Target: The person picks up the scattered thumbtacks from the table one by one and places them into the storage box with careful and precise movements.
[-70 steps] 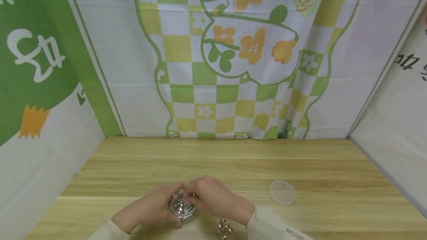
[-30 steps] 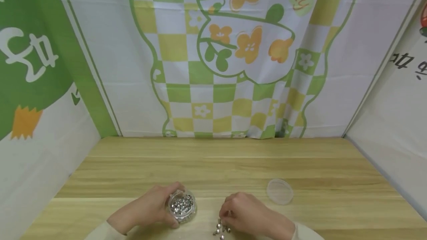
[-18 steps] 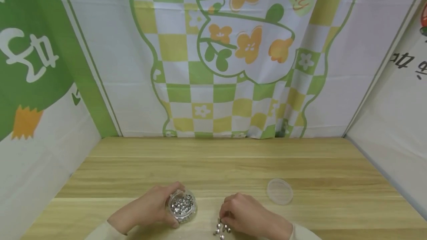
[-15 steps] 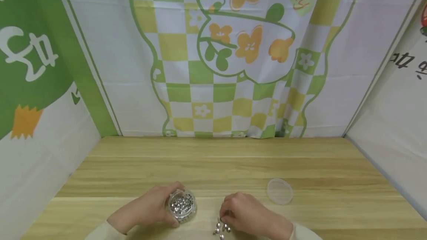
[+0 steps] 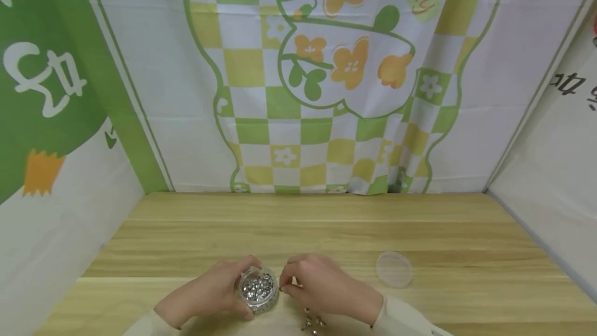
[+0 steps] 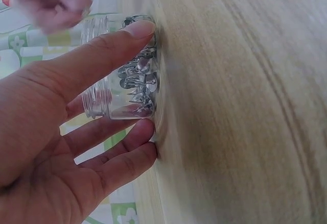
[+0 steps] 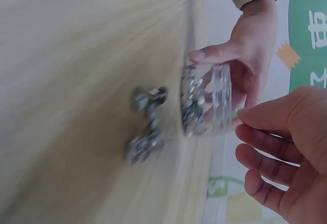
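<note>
My left hand (image 5: 212, 292) grips a clear screw-neck jar (image 6: 102, 101) standing upright on the table, thumb on one side and fingers on the other. Silver thumbtacks (image 5: 258, 288) fill the lower part of the jar, some with their points showing in the left wrist view. Just right of the jar's rim is my right hand (image 5: 322, 284), thumb and forefinger pinching a tiny thumbtack (image 5: 281, 289) that is mostly covered by the fingertips. Below that hand, a small group of loose thumbtacks (image 5: 313, 322) lies on the table; they blur in the right wrist view.
A round translucent lid (image 5: 394, 269) lies flat on the wooden table (image 5: 298, 227), to the right of my right hand. A checked, flowered cloth (image 5: 317, 154) hangs along the table's back edge, with printed sheets at both sides.
My right hand was in the jar's mouth, then moved right to the loose thumbtacks and pinched there. It has now come back left beside the jar. The left hand keeps its grip.
</note>
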Tool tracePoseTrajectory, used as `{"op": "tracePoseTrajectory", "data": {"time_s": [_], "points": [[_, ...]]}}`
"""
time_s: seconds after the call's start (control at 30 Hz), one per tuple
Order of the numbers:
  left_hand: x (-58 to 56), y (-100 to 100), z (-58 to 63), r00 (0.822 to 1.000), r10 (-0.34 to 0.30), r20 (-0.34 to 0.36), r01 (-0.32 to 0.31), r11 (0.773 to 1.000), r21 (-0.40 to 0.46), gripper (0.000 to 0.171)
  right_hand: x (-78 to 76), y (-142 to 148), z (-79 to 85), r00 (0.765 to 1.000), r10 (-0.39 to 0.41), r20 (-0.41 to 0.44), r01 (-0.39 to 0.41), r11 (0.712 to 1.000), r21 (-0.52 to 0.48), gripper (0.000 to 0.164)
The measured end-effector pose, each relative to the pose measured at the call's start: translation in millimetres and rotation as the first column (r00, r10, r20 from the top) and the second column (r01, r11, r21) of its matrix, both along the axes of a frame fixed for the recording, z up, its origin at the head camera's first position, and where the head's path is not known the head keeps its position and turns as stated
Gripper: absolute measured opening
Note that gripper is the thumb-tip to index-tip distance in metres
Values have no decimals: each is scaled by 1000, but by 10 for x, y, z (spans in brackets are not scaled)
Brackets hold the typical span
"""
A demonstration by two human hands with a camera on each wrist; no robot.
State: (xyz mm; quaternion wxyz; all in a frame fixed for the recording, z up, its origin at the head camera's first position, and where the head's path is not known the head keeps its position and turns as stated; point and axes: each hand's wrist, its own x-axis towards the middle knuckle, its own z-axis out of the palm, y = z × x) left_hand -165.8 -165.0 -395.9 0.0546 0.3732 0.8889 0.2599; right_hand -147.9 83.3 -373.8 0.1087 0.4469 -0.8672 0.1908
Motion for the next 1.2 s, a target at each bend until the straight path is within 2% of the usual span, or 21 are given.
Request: {"op": "tracePoseTrajectory", "data": {"time_s": [0.2, 0.3, 0.43, 0.67, 0.77, 0.9, 1.0, 1.2], "points": [[-13, 30, 0, 1000, -16, 1, 16, 1000, 4, 72, -105, -289, 74, 1000, -5, -30, 5, 1000, -6, 8], [-21, 41, -10, 1000, -19, -13, 19, 1000, -4, 78, -137, -381, 81, 1000, -7, -30, 7, 1000, -14, 9], [-33, 54, -19, 999, -30, -13, 30, 1000, -1, 84, -161, -452, 59, 999, 1, -35, -2, 1000, -8, 10], [-23, 50, -18, 1000, -17, 17, 17, 1000, -3, 78, -172, -489, 30, 1000, 10, -25, -10, 1000, -4, 11], [-15, 40, -10, 1000, -11, 20, 12, 1000, -8, 82, -159, -463, 29, 1000, 5, -25, -5, 1000, -2, 10], [-11, 36, 12, 1000, -17, 16, 17, 1000, -11, 76, -101, -359, 45, 1000, 12, -24, -13, 1000, -10, 8], [-11, 28, 27, 1000, -16, 23, 16, 1000, -2, 71, -29, -229, 75, 1000, 26, 10, -25, 1000, -8, 5], [0, 8, 35, 999, -1, 35, 0, 1000, 8, 76, 132, 138, 53, 993, 27, 116, -31, 999, 32, 4]]}}
